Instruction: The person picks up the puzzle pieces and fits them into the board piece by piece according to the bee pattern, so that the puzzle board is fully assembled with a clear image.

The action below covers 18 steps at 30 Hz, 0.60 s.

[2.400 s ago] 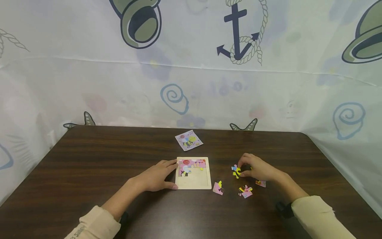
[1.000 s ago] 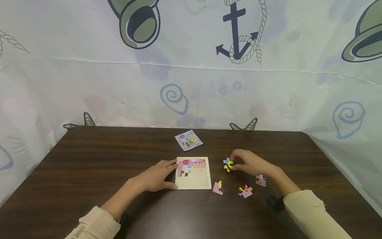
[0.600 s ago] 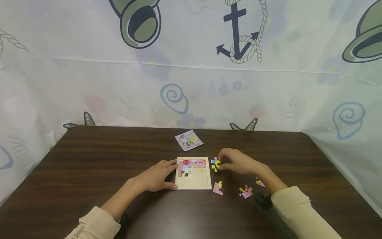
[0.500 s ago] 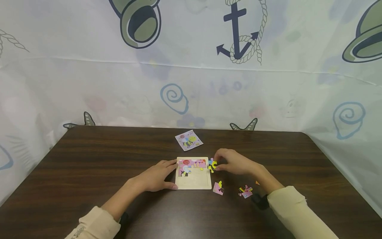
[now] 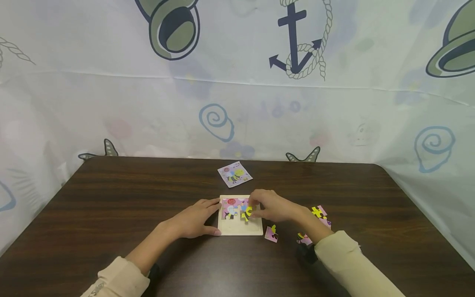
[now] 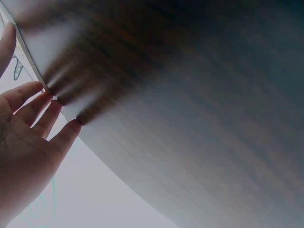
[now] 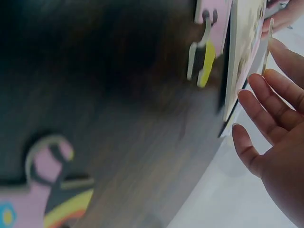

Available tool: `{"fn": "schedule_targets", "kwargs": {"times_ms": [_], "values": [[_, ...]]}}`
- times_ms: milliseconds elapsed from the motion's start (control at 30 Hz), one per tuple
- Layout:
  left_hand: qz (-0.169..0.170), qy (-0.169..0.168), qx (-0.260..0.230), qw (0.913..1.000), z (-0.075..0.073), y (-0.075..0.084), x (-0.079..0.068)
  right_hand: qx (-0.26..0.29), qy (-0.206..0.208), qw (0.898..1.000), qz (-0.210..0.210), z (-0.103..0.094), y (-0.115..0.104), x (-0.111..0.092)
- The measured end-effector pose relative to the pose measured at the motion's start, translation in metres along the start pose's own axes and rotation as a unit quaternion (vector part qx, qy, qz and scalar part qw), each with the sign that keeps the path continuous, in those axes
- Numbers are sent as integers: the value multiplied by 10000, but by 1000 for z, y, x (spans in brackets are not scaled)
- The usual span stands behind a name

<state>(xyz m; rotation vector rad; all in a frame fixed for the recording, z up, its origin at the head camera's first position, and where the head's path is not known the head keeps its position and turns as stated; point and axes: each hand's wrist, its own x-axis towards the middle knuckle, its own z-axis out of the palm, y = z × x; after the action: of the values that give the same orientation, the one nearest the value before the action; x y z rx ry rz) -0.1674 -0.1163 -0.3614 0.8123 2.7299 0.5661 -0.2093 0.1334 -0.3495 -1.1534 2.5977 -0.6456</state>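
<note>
My right hand point(image 5: 273, 207) pinches a yellow, black and blue jigsaw puzzle piece point(image 5: 246, 213) between thumb and fingertips, over the wooden puzzle tray point(image 5: 237, 229). In the right wrist view this thin piece point(image 7: 268, 47) shows edge-on at the fingertips of the right hand point(image 7: 280, 111), tipped up above the tray. Several pink pieces lie in the tray's upper part; its lower part shows bare wood. At the tray's left edge, my left hand point(image 5: 191, 219) touches the frame with spread fingers and thumb. The left wrist view shows the left hand's point(image 6: 31, 137) fingertips along that edge.
A pink-and-yellow piece point(image 5: 271, 234) lies just right of the tray. Further right are another pink piece point(image 5: 304, 239), partly behind the right forearm, and a yellow-and-pink one point(image 5: 319, 212). A bee picture card point(image 5: 235, 174) lies behind the tray.
My right hand has carried the bee-striped puzzle piece left from the table on the right to over the tray. The forearm now overlaps the loose pieces there. My left hand has stayed put.
</note>
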Motion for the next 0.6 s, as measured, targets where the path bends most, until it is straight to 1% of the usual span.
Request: {"fn": "schedule_targets", "kwargs": {"times_ms": [133, 600], "values": [[0, -16, -20, 10000, 0, -1, 0, -73, -9, 9999, -79, 3, -4, 3], [-7, -46, -24, 10000, -1, 0, 0, -349, 34, 9989, 296, 10, -8, 12]]}}
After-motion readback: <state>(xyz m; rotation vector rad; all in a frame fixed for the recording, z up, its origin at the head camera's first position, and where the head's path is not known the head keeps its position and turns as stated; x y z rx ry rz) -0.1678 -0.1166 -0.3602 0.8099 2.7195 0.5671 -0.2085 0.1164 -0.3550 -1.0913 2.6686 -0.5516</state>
